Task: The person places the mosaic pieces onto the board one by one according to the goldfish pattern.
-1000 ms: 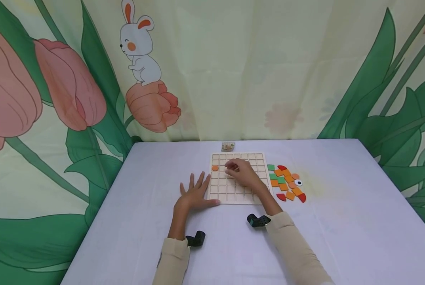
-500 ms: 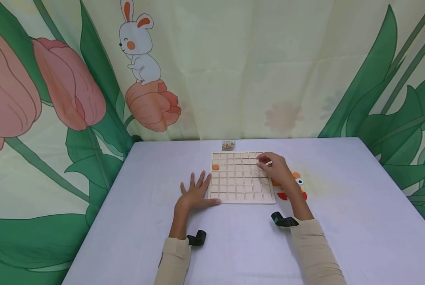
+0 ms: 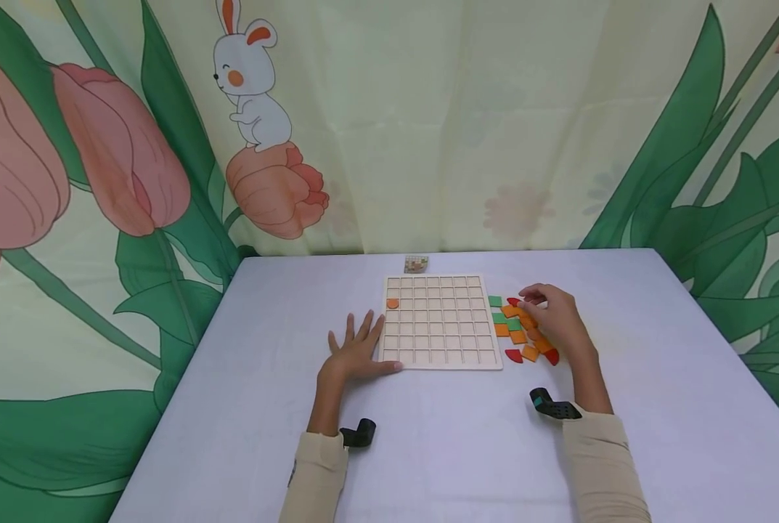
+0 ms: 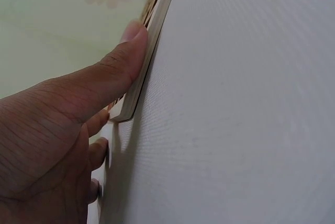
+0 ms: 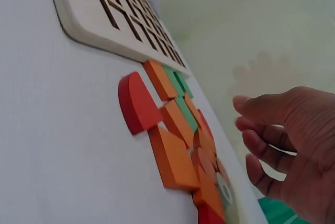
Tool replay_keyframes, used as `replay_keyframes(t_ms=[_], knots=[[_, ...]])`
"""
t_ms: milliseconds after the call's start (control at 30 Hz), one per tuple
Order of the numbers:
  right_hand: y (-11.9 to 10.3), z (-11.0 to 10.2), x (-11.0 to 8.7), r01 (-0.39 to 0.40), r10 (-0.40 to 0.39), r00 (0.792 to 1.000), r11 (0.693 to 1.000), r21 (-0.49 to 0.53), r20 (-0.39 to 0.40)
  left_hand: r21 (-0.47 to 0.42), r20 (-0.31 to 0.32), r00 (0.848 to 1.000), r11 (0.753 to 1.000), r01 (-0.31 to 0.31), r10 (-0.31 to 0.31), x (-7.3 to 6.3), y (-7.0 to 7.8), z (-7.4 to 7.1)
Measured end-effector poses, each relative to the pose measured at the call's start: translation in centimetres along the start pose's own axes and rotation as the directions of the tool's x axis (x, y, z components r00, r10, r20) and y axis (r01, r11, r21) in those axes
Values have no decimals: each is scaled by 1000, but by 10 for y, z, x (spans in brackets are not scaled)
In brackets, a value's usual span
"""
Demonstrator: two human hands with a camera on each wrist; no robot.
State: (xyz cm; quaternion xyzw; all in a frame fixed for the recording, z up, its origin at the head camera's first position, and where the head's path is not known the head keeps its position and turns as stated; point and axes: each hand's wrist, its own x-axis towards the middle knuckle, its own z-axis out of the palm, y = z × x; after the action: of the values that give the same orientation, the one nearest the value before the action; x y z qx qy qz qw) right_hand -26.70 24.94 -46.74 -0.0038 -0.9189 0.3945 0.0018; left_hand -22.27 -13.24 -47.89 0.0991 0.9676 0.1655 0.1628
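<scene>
A pale wooden grid board lies on the table with one orange round piece in a cell near its left side. My left hand is spread beside the board's left edge, its thumb resting on the front left corner. Past the right edge, my right hand hovers over a cluster of loose pieces, fingers loosely bent and nothing between them. Among these are green squares, orange squares and red quarter-rounds. A white eye piece shows in the right wrist view; in the head view the hand covers it.
A small patterned item sits behind the board near the table's back edge. The white-covered table ends at a curtain printed with tulips and a rabbit. Dark wrist cameras sit at both cuffs.
My right hand has moved from above the board rightward, over the loose pieces. My left hand stays at the board's left edge, and the orange round piece has kept its cell.
</scene>
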Motion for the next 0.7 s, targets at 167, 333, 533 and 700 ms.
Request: replay_keyframes(t_ms=[167,333,533,700], knots=[[17,-7,-4,-57,57,998,998,-11,5,-1,-6,1000,1000,-8,8,0,-1,0],[32,-9,-3,-94,94,995,995,-22,31,1,-12,1000,1000,-5,5,0,-2,-1],[34,-11,-5,-66,70,996,995,-72,57,-13,-9,1000,1000,-6,6,-1,-1,-1],[33,-11,-4,-65,70,995,994,-85,64,-9,-6,1000,1000,-4,4,-1,-1,-2]])
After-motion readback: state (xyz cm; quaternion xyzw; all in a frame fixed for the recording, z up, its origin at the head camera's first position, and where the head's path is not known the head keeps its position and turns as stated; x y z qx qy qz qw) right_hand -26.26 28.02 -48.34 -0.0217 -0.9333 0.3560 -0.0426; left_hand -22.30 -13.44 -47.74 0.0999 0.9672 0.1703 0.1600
